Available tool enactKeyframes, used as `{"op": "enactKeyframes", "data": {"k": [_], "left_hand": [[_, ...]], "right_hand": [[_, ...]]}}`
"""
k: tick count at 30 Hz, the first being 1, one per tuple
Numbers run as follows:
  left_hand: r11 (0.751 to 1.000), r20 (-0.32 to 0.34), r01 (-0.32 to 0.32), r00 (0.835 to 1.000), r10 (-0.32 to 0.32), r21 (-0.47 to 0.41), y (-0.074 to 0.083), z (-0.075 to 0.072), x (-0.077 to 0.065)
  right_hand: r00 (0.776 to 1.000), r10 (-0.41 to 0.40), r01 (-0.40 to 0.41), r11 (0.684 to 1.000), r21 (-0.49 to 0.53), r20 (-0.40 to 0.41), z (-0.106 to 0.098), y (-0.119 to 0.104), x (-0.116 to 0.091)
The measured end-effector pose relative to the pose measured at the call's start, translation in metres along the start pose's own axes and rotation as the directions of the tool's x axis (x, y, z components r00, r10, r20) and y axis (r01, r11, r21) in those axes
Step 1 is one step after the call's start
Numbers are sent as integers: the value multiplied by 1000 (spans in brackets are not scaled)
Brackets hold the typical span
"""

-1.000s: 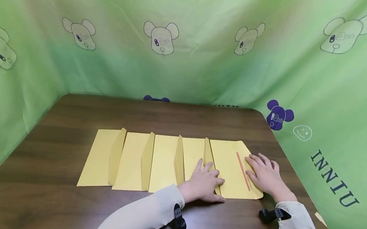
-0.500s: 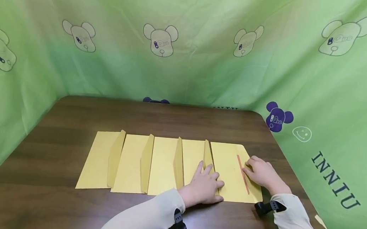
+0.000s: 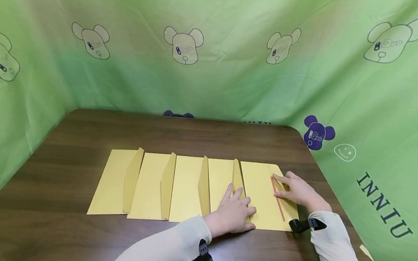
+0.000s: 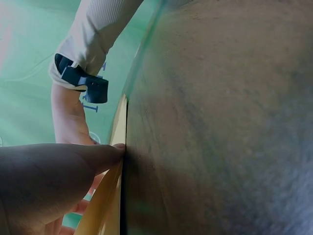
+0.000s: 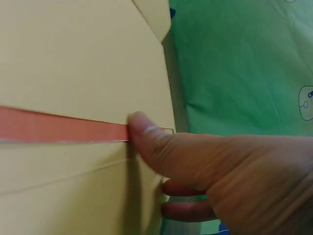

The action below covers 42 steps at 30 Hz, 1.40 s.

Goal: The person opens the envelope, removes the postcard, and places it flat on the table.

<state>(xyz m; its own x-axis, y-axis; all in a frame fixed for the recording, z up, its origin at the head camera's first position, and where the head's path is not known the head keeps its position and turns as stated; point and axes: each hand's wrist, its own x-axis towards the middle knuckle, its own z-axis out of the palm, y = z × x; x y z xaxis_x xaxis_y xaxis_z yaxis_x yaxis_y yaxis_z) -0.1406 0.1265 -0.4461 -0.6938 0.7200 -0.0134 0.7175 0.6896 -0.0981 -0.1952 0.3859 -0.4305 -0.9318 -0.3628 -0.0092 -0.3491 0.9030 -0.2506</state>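
Note:
Several yellow paper envelopes (image 3: 114, 180) lie in an overlapping row, most with a creased flap standing up. The rightmost envelope (image 3: 258, 182) has its flap spread flat, with a red adhesive strip (image 3: 281, 210) along it. My left hand (image 3: 229, 215) rests with spread fingers where the two rightmost envelopes meet, its thumb at their near edge. Over the right flap, my right hand (image 3: 301, 191) reaches its index finger to the strip's far end and its thumb onto the strip, the two tips apart. In the right wrist view the thumb (image 5: 146, 132) covers part of the red strip (image 5: 58, 127).
The brown wooden table (image 3: 77, 242) extends around the row on all sides. Green printed cloth (image 3: 212, 86) hangs behind and at both sides. At the right table edge lies a small pale piece (image 3: 366, 252). Each wrist wears a black camera (image 3: 204, 259).
My right hand, earlier flat on the flap, drew its fingers in, then extended the index finger to the strip's far end and moved the thumb onto the strip. The left hand stayed in place.

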Motion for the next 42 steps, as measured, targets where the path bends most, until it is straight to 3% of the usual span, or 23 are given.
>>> {"op": "enactKeyframes", "data": {"k": [11,20,29,42], "left_hand": [[1000,18,15,1000,-15,0,2,4,1],[999,29,26,999,-26,23,3,3,2],[999,15,18,1000,-19,44,4,1,3],[997,1,21,1000,-21,68,5,5,5]], "right_hand": [[996,-8,1,997,73,94,-5,8,14],[996,-76,74,996,58,49,-5,13,18],[999,-42,39,990,134,18,-2,21,16],[996,-91,93,974,207,-19,2,22,18]]}}
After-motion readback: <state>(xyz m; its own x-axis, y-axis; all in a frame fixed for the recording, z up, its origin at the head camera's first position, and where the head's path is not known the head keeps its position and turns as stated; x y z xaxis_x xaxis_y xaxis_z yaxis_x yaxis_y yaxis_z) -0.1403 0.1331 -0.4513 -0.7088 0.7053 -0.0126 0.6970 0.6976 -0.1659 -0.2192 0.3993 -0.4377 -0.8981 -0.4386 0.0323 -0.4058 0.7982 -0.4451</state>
